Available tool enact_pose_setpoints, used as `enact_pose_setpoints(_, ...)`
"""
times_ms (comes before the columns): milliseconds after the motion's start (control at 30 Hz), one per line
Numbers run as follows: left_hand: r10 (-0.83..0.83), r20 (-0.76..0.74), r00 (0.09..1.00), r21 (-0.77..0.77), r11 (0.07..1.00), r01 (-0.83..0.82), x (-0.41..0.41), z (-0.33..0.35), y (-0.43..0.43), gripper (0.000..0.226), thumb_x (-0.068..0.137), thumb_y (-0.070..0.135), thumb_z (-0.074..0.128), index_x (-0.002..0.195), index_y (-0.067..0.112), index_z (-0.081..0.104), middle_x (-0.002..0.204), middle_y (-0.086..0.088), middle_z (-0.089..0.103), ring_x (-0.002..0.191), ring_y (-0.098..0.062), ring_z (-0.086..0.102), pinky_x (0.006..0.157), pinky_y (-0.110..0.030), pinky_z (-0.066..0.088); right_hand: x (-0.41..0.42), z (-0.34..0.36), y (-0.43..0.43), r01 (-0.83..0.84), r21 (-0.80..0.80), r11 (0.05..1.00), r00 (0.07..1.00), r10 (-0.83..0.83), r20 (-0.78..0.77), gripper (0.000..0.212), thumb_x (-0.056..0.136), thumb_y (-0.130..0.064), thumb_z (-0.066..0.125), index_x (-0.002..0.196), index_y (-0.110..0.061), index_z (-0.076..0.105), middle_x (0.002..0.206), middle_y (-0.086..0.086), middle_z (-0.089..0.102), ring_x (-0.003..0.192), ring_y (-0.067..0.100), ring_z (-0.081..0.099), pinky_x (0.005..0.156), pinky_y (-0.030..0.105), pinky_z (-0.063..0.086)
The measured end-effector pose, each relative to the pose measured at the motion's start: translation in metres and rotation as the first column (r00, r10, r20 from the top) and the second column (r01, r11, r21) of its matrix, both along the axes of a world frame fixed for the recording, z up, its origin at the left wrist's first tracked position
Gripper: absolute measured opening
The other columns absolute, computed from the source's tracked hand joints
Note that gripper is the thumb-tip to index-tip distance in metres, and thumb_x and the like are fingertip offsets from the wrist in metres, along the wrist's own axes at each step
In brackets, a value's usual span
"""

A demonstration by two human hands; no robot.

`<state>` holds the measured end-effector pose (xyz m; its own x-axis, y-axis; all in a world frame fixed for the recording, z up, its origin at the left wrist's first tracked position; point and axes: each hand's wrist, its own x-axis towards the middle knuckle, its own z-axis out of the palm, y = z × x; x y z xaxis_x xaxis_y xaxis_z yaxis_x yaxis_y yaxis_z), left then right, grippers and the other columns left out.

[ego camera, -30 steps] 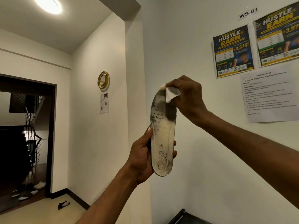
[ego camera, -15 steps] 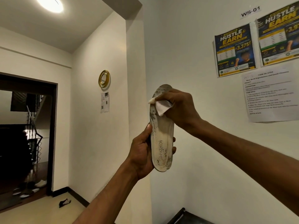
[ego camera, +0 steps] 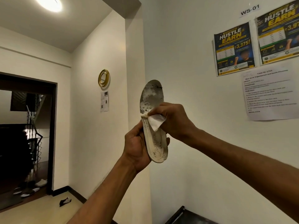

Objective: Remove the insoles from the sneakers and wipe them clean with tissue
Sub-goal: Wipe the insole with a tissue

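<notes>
In mid-air before a white wall corner: one insole [ego camera: 151,98], held upright, toe end up, heel end down, clear of any shoe.

- Insole: thin, flat, elongated oval. Toe half mottled grey with dark blotches; heel half paler cream, printed with "FASHION" lettering, rim scuffed.
- Tissue [ego camera: 155,121]: white, folded to a small pad, one corner hanging free, pressed against the insole's middle just below the grey patch.
- Right hand [ego camera: 174,121]: fingers curled, pinching the tissue onto the insole face.
- Left hand [ego camera: 137,147]: wrapped round the heel end, thumb along the near edge, fingers behind.

Progress, judged: removal of this insole is done and wiping is under way. The toe half looks dirty yet, so more passes seem needed. No second insole is visible, and no sneaker is in hand.

Surroundings:
- Two glossy posters [ego camera: 234,49], dark blue and yellow, on the wall at right, with a "WS-01" label [ego camera: 250,9] above and a printed sheet [ego camera: 270,92] below.
- Gold ring ornament [ego camera: 103,78] over a small notice.
- Round ceiling light [ego camera: 48,4].
- Dark doorway [ego camera: 25,135] at left showing a stair rail, with loose footwear [ego camera: 41,182] on its floor; type too small to tell.
</notes>
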<state>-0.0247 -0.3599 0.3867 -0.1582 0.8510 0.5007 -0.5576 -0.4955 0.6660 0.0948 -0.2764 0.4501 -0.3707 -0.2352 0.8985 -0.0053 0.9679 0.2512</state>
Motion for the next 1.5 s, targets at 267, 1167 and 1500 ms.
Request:
enact_pose_setpoints(267, 0.038, 0.046, 0.998, 0.022, 0.999, -0.04, -0.002, 0.005, -0.002, 0.053, 0.101, 0.041, 0.04, 0.139, 0.009, 0.059, 0.134, -0.02, 0.062, 0.121, -0.036, 0.062, 0.109, -0.05, 0.045, -0.003, -0.016, -0.008, -0.046, -0.026, 0.999, 0.997, 0.047, 0.061, 0.031, 0.071, -0.001, 0.086, 0.1, -0.01, 0.078, 0.096, 0.006, 0.073, 0.084, 0.019, 0.07, 0.07, 0.027, 0.058)
enact_pose_setpoints(1167, 0.172, -0.06, 0.983, -0.03, 0.984, -0.174, -0.019, 0.011, -0.006, 0.063, 0.098, 0.056, 0.04, 0.136, 0.01, 0.061, 0.121, -0.024, 0.058, 0.101, -0.034, 0.063, 0.092, -0.046, 0.051, 0.008, -0.068, -0.009, -0.105, -0.035, 0.994, 0.974, 0.11, 0.2, 0.022, 0.075, -0.014, 0.086, 0.095, -0.009, 0.077, 0.097, 0.007, 0.073, 0.089, 0.02, 0.069, 0.073, 0.034, 0.058)
enact_pose_setpoints(1500, 0.162, -0.038, 0.986, 0.012, 0.987, -0.162, -0.015, 0.013, -0.01, 0.056, 0.102, 0.054, 0.036, 0.127, 0.013, 0.065, 0.104, -0.023, 0.067, 0.095, -0.035, 0.064, 0.087, -0.046, 0.054, 0.019, -0.071, -0.015, -0.075, -0.103, 0.992, 0.986, 0.09, 0.143, 0.027, 0.072, -0.016, 0.089, 0.096, -0.011, 0.077, 0.105, 0.007, 0.072, 0.099, 0.02, 0.069, 0.083, 0.016, 0.054)
